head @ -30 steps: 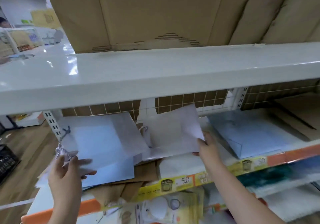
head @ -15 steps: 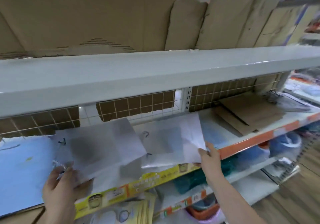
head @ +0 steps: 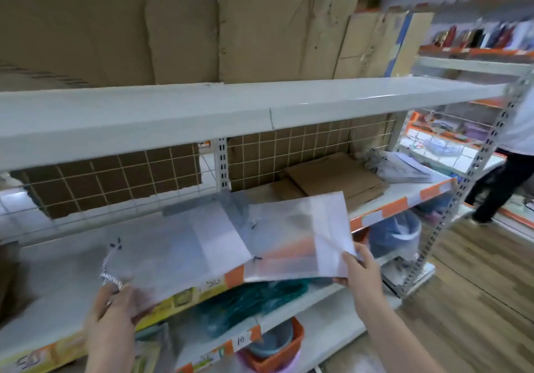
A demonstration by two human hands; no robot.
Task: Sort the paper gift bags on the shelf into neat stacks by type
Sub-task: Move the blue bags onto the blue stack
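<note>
Gift bags, L hand [head: 115, 312] one [head: 176, 245], R hand [head: 361, 274] other [head: 300, 237], past shelf edge [head: 384, 209]

Brightness: the aisle was evenly and softly lit, nothing harsh.
Glare: a pale sheen lay along the top shelf [head: 260, 107], brightest toward its right end.
Shadow: the recess under that shelf sat dimmer, darkest by the mesh backing [head: 115, 182].
Blur: motion smeared everything; the left hand [head: 112, 315] and the price strips [head: 185, 297] were soft, their print barely legible.
Distortion: shelf lines bowed, and the upright post [head: 462, 187] leaned at the right edge.
</note>
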